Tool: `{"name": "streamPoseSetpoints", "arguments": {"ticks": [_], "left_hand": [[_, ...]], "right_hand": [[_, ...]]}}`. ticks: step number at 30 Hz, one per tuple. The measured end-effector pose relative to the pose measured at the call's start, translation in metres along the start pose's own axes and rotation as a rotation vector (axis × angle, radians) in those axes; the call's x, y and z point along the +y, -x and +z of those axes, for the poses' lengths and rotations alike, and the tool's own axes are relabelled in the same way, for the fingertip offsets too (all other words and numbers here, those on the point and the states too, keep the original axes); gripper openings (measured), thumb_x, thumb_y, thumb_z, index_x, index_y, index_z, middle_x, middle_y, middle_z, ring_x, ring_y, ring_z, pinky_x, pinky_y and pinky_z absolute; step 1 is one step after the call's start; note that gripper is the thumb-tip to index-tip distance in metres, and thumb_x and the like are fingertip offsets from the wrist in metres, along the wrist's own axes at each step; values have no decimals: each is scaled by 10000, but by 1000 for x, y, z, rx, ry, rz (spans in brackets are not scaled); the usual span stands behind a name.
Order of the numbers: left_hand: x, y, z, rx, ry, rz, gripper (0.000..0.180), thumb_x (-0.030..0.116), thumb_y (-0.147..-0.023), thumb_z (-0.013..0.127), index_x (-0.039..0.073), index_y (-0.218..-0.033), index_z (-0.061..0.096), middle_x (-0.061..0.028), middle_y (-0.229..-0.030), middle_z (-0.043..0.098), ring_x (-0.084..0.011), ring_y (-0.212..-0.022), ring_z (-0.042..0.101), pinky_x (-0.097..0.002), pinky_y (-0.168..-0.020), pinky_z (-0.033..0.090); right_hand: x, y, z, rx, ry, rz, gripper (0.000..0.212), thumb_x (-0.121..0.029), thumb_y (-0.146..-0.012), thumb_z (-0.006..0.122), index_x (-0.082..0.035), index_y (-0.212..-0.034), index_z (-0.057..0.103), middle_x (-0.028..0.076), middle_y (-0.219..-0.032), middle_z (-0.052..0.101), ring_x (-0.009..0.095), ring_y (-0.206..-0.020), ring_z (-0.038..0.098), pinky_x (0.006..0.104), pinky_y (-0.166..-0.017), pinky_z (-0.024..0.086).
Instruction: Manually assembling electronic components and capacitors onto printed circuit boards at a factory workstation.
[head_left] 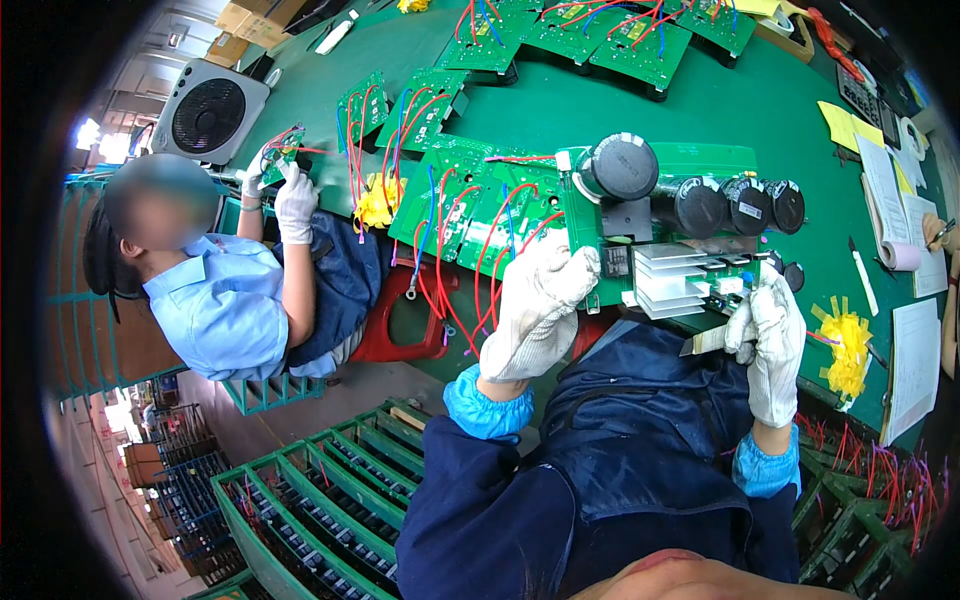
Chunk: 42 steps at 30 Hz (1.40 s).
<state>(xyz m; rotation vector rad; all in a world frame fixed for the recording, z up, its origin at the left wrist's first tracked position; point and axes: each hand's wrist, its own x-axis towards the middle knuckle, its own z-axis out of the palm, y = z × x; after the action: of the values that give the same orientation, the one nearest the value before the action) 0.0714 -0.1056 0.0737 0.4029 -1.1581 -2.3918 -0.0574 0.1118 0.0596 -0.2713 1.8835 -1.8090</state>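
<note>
My left hand [545, 300], in a white glove, is closed at the near left edge of a circuit board [700, 157]. The board carries large black capacitors [697, 206] and a silver finned heat sink [668, 280]. It tilts up at the table's near edge. In my gloved right hand [772, 345] is a flat-bladed cutter knife [706, 341], its blade pointing left below the heat sink. That hand's fingers are closed close to the board's near right corner, and they partly hide the handle. Left of my left hand lie green boards [452, 205] with red and blue wires.
More wired boards [640, 45] line the far side of the green table [560, 110]. Yellow tape bundles [846, 350], a white pen-like tool [863, 277] and papers [912, 345] lie rightward. A co-worker [220, 290] handles a small board at left. Green racks [320, 490] stand below.
</note>
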Motion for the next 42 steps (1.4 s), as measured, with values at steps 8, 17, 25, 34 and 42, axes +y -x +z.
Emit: {"name": "streamPoseSetpoints", "arguments": {"ticks": [8,17,25,34,42], "left_hand": [[11,2,14,9,-44,-37,209,112,-943,660,10,-1118,605,-2,-939,607,-62,-848,567,-239,-736,470],[3,1,0,-23,-24,-1,185,125,-939,675,26,-1086,623,0,-972,639,-60,-847,580,-234,-729,466],[-11,-2,-14,-34,79,41,254,109,-924,682,4,-1148,625,-12,-1005,663,-71,-888,620,-227,-769,493],[-19,-7,-26,9,19,-25,357,140,-919,687,-11,-1227,586,-26,-1093,648,-91,-933,631,-240,-803,508],[-33,-11,-44,-35,-130,-40,496,337,-1038,429,-104,-1254,496,-283,-1081,667,-438,-861,703,-490,-759,609]], "right_hand": [[-2,2,-1,3,3,38,492,-344,-1035,487,5,-1381,484,32,-619,568,42,-455,403,194,-432,292],[1,5,-1,4,-23,-27,445,-318,-1033,491,2,-1342,506,29,-609,558,50,-453,422,195,-424,294],[1,7,-1,3,-26,-69,453,-339,-1034,497,-11,-1346,513,17,-590,540,47,-454,407,200,-423,279],[-5,8,1,36,17,-47,470,-355,-1031,481,6,-1327,540,2,-571,518,46,-453,391,204,-425,271],[-6,5,3,36,67,-50,482,-383,-1030,479,1,-1311,555,5,-573,535,45,-445,387,206,-421,265]]}}
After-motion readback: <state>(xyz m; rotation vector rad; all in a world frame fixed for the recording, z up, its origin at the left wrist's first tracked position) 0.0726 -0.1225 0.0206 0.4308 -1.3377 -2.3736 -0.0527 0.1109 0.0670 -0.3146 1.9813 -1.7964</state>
